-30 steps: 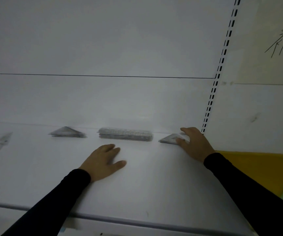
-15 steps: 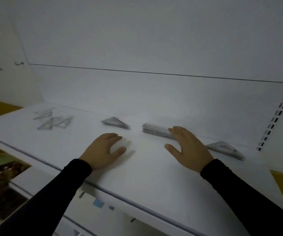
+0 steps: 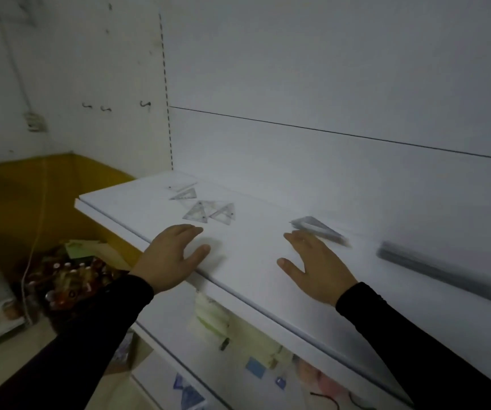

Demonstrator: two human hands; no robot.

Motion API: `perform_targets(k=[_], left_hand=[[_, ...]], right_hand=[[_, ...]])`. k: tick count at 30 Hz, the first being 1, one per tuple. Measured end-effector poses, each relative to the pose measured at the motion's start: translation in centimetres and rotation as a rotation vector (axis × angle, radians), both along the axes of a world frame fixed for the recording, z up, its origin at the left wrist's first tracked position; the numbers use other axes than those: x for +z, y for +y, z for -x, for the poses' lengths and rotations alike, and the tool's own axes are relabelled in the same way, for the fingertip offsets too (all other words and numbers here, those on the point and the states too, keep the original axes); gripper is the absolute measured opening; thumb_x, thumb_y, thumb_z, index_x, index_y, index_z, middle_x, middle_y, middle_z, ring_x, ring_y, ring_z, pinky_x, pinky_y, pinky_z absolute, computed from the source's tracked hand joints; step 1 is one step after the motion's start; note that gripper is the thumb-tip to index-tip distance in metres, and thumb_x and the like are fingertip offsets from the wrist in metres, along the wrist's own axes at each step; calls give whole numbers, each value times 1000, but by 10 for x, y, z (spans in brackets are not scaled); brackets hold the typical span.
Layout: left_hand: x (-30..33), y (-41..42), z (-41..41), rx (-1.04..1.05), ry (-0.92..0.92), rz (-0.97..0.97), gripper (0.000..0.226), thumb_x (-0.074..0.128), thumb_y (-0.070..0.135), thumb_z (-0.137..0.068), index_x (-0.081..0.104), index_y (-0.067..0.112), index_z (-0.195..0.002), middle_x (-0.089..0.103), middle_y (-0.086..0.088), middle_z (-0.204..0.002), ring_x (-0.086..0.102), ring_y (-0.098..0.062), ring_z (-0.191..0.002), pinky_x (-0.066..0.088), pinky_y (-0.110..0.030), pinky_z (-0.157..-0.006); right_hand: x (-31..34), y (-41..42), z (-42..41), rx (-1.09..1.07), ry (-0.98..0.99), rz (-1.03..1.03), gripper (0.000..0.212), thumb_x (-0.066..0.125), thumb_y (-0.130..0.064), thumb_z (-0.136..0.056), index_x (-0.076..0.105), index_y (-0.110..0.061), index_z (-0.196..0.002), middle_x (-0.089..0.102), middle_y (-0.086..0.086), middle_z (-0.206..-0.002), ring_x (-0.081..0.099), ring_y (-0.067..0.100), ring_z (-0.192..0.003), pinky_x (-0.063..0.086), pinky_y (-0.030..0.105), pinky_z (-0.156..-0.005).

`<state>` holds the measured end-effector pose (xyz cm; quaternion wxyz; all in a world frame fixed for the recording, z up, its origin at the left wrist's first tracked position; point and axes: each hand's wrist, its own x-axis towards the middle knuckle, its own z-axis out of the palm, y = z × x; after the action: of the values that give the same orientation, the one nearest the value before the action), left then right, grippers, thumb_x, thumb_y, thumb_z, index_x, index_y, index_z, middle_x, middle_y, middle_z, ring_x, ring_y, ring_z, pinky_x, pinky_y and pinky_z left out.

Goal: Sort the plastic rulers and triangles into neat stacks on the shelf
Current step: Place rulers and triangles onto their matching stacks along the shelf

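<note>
Several loose clear plastic triangles (image 3: 205,210) lie scattered near the left end of the white shelf (image 3: 256,261). A stack of triangles (image 3: 318,229) sits mid-shelf, and a blurred stack of rulers (image 3: 442,273) lies to its right. My left hand (image 3: 173,260) rests flat on the shelf near the front edge, just below the loose triangles, holding nothing. My right hand (image 3: 315,267) lies open on the shelf, its fingertips close to the near edge of the triangle stack; whether they touch it is unclear.
The shelf's back panel rises right behind the stacks. A slotted upright (image 3: 165,93) marks the shelf's left end. Below the shelf hang packaged goods (image 3: 208,318). A bin of small items (image 3: 69,279) stands on the floor at the left.
The view has swung left, so the loose triangles are now in front of me. My right hand has moved left from the ruler stack to the triangle stack. My left hand stays flat on the shelf.
</note>
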<state>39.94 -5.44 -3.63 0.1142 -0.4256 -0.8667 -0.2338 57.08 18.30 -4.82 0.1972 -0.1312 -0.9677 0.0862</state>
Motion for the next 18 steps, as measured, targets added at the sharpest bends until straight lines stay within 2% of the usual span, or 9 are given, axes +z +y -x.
perform_targets(k=[3, 6, 10, 12, 15, 17, 18], left_hand=[[-2, -25, 33, 1, -9, 9, 57, 41, 55, -93, 46, 21, -138, 45, 1, -142, 35, -14, -132, 25, -25, -108], [-2, -43, 63, -5, -15, 24, 66, 34, 61, -87, 46, 21, -137, 46, 1, -141, 36, -15, -131, 26, -25, -107], [-3, -53, 106, -2, -4, 32, 57, 40, 56, -93, 44, 22, -138, 44, 2, -143, 34, -15, -133, 26, -28, -109], [-6, -53, 126, -7, -11, 46, 56, 40, 55, -93, 43, 23, -139, 42, 2, -144, 33, -14, -133, 25, -28, -110], [-11, -46, 155, -28, -20, 73, 58, 39, 56, -92, 43, 23, -139, 42, 3, -144, 34, -14, -133, 24, -27, -110], [-13, -40, 177, -35, -11, 95, 59, 38, 59, -92, 43, 23, -139, 43, 3, -143, 35, -14, -132, 25, -27, -110], [-13, -37, 188, -38, -1, 108, 61, 36, 61, -91, 43, 24, -139, 44, 3, -143, 35, -14, -132, 25, -27, -110]], right_hand=[[-3, -27, 46, 23, -7, 55, 61, 41, -49, -95, 30, -17, -146, 29, 1, -152, 24, 12, -140, 14, 16, -108], [-3, -46, 86, 23, -25, 98, 60, 43, -46, -95, 32, -16, -145, 31, 2, -150, 28, 13, -138, 18, 17, -108], [-1, -61, 139, 7, -54, 164, 60, 44, -46, -94, 33, -13, -144, 35, 4, -147, 34, 15, -134, 24, 21, -108], [-1, -62, 165, -19, -109, 218, 65, 43, -51, -93, 30, -14, -145, 32, 5, -149, 31, 17, -136, 25, 26, -112], [-5, -58, 204, -67, -179, 298, 80, 37, -68, -85, 29, -17, -146, 25, 6, -153, 25, 19, -140, 23, 33, -115], [-8, -53, 231, -70, -207, 337, 83, 35, -74, -81, 35, -17, -141, 29, 7, -150, 25, 20, -139, 22, 31, -114], [-9, -51, 245, -70, -229, 355, 77, 37, -70, -84, 38, -16, -138, 31, 8, -148, 24, 21, -139, 19, 29, -112]])
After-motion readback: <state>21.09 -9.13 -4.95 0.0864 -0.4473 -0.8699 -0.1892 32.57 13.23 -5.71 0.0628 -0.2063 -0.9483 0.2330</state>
